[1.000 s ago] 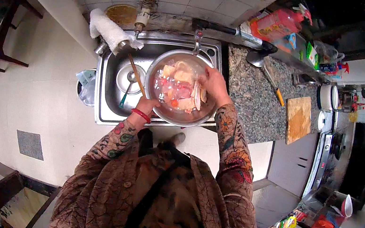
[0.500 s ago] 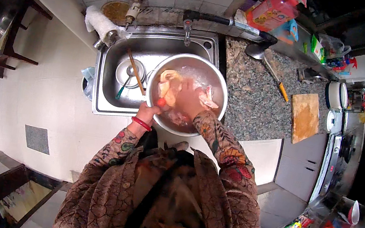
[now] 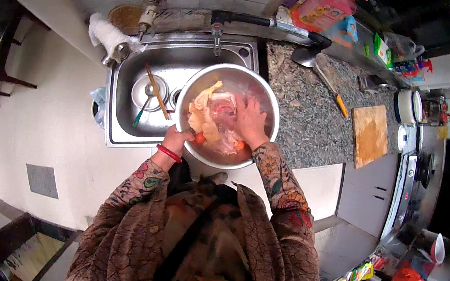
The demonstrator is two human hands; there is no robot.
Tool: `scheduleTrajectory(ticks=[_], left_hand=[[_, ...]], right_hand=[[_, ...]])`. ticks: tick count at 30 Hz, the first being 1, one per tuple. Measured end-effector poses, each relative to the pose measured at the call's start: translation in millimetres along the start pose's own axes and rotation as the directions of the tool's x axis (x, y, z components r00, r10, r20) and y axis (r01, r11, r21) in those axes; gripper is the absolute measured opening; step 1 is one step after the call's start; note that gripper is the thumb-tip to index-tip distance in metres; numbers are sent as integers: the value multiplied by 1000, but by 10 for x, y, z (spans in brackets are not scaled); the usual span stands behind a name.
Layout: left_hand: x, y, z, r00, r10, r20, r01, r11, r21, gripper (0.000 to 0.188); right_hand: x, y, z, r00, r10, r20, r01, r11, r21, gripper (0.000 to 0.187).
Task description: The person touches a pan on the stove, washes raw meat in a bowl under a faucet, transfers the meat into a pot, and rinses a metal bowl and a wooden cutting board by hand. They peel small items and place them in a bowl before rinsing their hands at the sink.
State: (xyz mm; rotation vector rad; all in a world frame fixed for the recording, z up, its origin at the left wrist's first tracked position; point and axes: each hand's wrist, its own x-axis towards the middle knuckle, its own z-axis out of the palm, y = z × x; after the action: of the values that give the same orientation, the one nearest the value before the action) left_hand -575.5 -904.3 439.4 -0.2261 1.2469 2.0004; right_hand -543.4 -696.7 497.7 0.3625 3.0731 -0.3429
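A round metal basin point(image 3: 278, 110) rests tilted at the right part of the sink's front edge. Inside it, pieces of raw poultry point(image 3: 205, 118) with yellow skin and pink flesh lie in cloudy water. My left hand point(image 3: 176, 141) is closed on the basin's near left rim, a red bangle point(image 3: 170, 153) at its wrist. My right hand point(image 3: 250, 121) reaches into the basin with fingers spread, touching the pink meat; its fingertips are partly hidden. Small round orange-red things point(image 3: 200, 138) show near the basin's front.
Left of the basin, the steel sink point(image 3: 129, 75) holds a small bowl point(image 3: 143, 92), chopsticks point(image 3: 157, 90) and a green-handled spoon point(image 3: 141, 112). A faucet point(image 3: 216, 39) stands behind. On the granite counter point(image 3: 305, 118) lie a spatula point(image 3: 328, 81) and a wooden cutting board point(image 3: 368, 134).
My right hand has come up from the cloudy water and shows spread over the meat. More poultry is visible, gathered toward the middle. My left hand keeps the rim.
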Motion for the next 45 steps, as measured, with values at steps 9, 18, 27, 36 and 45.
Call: scheduleTrajectory(ticks=[9,18,27,36,45], left_hand=[[154,-24,-99,989,-147,23,144,986,80,50],[178,20,494,973,-192,129,173,975,141,47],[95,-645,1461,952,-189,242,139,968,210,50],[-23,-1687,2854,929,-248,274,170,946,277,51],[331,-2524,4434,866,-348,358,164,876,453,41]], right_hand=[[91,182,109,937,251,243,-345,776,528,55],[-586,352,-447,997,-78,-1,78,993,87,71],[-1229,1493,-542,985,132,109,-147,978,149,87],[-2217,3023,-665,983,175,49,-179,980,82,62],[-2889,4689,-957,930,340,-141,-337,940,47,56]])
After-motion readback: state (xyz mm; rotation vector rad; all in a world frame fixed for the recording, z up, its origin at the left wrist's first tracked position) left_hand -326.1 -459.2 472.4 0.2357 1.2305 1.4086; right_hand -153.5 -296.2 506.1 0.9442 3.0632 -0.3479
